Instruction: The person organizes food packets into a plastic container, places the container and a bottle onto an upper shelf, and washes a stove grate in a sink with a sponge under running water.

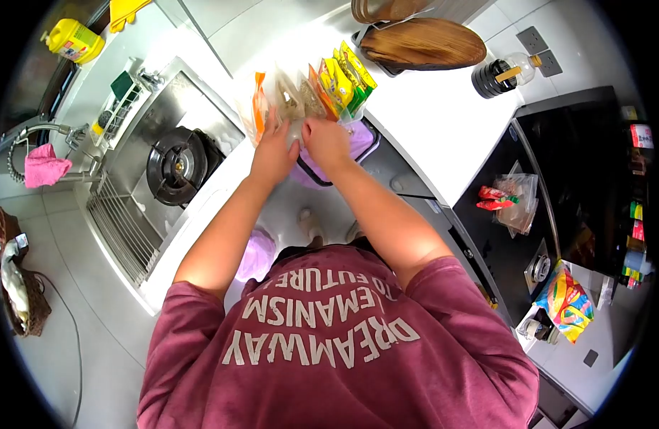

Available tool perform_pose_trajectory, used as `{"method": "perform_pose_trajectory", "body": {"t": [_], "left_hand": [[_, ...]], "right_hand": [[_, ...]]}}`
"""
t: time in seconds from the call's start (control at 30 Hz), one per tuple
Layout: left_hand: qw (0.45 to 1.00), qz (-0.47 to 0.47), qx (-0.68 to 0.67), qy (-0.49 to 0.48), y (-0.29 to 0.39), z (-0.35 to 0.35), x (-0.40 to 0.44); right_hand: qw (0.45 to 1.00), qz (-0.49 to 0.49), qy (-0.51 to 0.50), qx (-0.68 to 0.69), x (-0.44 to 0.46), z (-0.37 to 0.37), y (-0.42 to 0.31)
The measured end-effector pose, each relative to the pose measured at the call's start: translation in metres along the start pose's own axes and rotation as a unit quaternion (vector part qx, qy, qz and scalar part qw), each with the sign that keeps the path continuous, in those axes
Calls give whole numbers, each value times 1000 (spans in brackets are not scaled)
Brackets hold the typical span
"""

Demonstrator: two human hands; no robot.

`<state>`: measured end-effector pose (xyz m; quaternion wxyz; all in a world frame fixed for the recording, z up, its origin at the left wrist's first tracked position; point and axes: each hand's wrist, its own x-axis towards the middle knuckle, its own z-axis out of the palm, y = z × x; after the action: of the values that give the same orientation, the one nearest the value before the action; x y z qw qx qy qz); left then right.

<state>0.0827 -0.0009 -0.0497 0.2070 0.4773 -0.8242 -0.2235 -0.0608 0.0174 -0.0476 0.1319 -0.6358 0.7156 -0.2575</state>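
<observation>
At the counter's edge, my left hand (pixel 274 156) and my right hand (pixel 325 143) are close together with bent fingers. Both are closed on the near part of a clear plastic bag (pixel 289 100) with something brownish inside. Their fingertips partly hide the grip. An orange-edged packet (pixel 259 104) stands beyond my left hand. To the right of the bag are another brownish packet (pixel 311 100) and yellow-and-green packets (pixel 337 84), standing upright in a row. A lilac-lined bin (pixel 359 139) with a dark rim is below my right hand.
On the left are a sink (pixel 194 93), a black gas burner (pixel 178 166) and a faucet with a pink cloth (pixel 47 166). Wooden boards (pixel 424 44) and a dark-ribbed bottle (pixel 492 79) stand at the back right. A colourful bag (pixel 567 302) lies on the right. A lilac bag (pixel 256 255) hangs low.
</observation>
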Motion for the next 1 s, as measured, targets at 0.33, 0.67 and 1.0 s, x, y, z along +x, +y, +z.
{"method": "perform_pose_trajectory", "body": {"t": [0.33,0.67,1.0], "left_hand": [[995,-67,-56,39,-5,10,0],[968,151,-96,175,154,41,-27],[928,298,-156,-159,347,186,8]], "right_hand": [[991,-50,-11,122,-40,-36,33],[983,64,124,117,-114,-175,132],[941,171,268,114,-244,-294,263]]}}
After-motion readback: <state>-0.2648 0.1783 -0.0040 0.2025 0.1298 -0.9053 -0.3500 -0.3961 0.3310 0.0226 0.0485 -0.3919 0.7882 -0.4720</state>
